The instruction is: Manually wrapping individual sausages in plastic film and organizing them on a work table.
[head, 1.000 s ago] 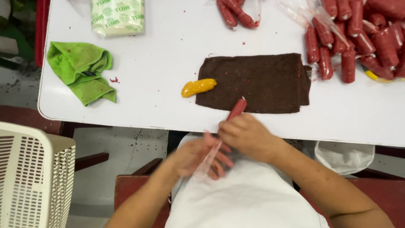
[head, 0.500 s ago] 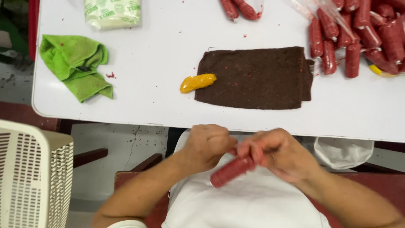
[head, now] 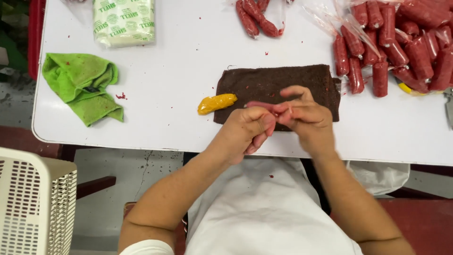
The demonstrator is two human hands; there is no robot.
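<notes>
Nearest the viewer, a white apron (head: pixel 264 212). Above it, the left hand (head: pixel 247 130) and right hand (head: pixel 306 115) meet over the table's (head: pixel 165 123) near edge, fingers curled and pinched together on a small pinkish-red piece (head: pixel 264 105); what it is cannot be told. Beneath them lies a dark brown cloth (head: pixel 273 82), a yellow sausage-shaped piece (head: pixel 216 103) just left of it. Farther: green rag (head: pixel 82 85), red sausages (head: pixel 396 42), a wrapped pale package (head: pixel 123 21).

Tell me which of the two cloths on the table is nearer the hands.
The dark brown cloth, spread flat at mid-table: both the left hand and right hand are over its near edge. The green cloth lies crumpled, far off by the table's left edge.
</notes>
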